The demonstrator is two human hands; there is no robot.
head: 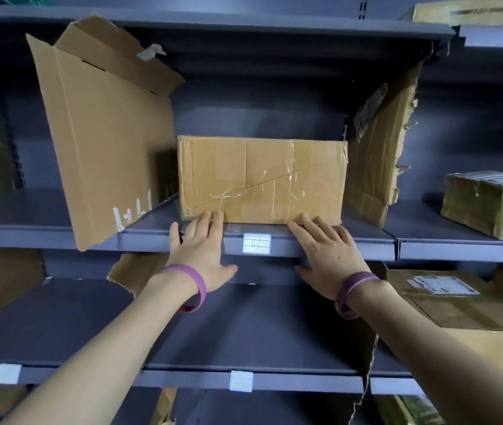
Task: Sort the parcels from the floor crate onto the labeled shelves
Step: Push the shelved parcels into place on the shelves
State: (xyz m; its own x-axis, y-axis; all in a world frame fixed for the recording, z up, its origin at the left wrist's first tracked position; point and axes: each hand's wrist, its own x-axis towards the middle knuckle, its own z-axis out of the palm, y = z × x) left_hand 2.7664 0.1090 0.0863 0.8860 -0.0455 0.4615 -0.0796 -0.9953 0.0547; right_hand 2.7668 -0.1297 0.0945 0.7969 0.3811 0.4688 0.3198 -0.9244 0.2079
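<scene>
Parcel [261, 179], a creased brown cardboard box crossed with glossy tape, sits mid-frame on the grey metal shelf [305, 237] above a handwritten label [256, 243], long axis left to right. Left hand [202, 250] and right hand [330, 253] lie flat-fingered just below it, fingertips touching its lower front edge, grasping nothing, equally near.

Taped parcel [261, 179] on shelf [305, 239], both hands touching

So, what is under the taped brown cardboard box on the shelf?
The taped brown cardboard box rests on the grey metal shelf, above a white blue-edged label. The shelf surface beneath it is covered.
</scene>
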